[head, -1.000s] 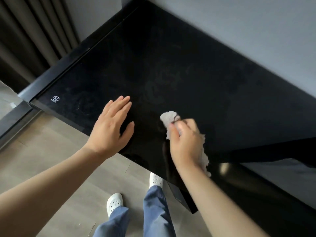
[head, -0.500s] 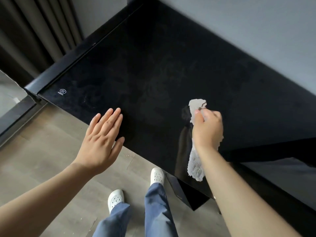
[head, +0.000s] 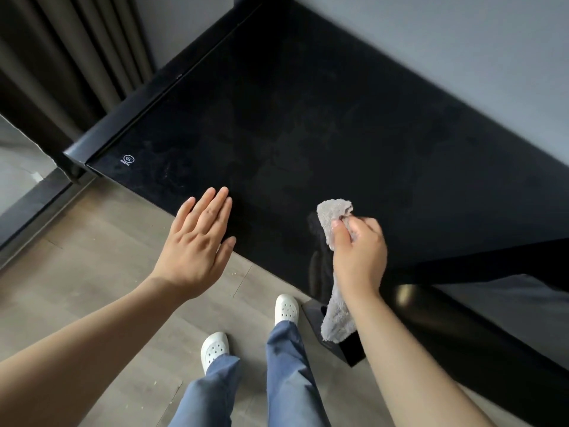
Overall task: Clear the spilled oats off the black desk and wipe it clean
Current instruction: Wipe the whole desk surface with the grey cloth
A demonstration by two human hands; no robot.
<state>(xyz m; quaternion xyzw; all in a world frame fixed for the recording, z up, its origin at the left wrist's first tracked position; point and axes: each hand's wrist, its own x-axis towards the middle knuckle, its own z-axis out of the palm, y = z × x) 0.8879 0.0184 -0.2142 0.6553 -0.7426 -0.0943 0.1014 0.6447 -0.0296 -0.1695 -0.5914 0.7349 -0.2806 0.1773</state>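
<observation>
The glossy black desk surface [head: 308, 118] runs slantwise along a plain grey wall [head: 431, 41], its sheen marked with faint dull smears. In its near left corner is a small white printed mark [head: 128, 159], three curved strokes in an oval that read as "CCC", with a line of tiny lettering beneath that is too small to read. The left hand [head: 197, 241] is flat with fingers straight and close together, holding nothing; its fingertips lie over the near edge of the surface, though I cannot tell if they touch it. The right hand [head: 358, 251], well apart from the left, has thumb and curled fingers gripping a fluffy grey cloth [head: 334, 211]. The cloth's bunched top sits above the knuckles over the surface, mirrored in the gloss, and its loose tail hangs below the wrist past the near edge. A few pale specks lie on the grey wood-look floor [head: 92, 241], too small to identify. Below are blue trousers [head: 289, 365] and white perforated clogs [head: 286, 308]; dark curtains [head: 77, 41] hang at the upper left.
</observation>
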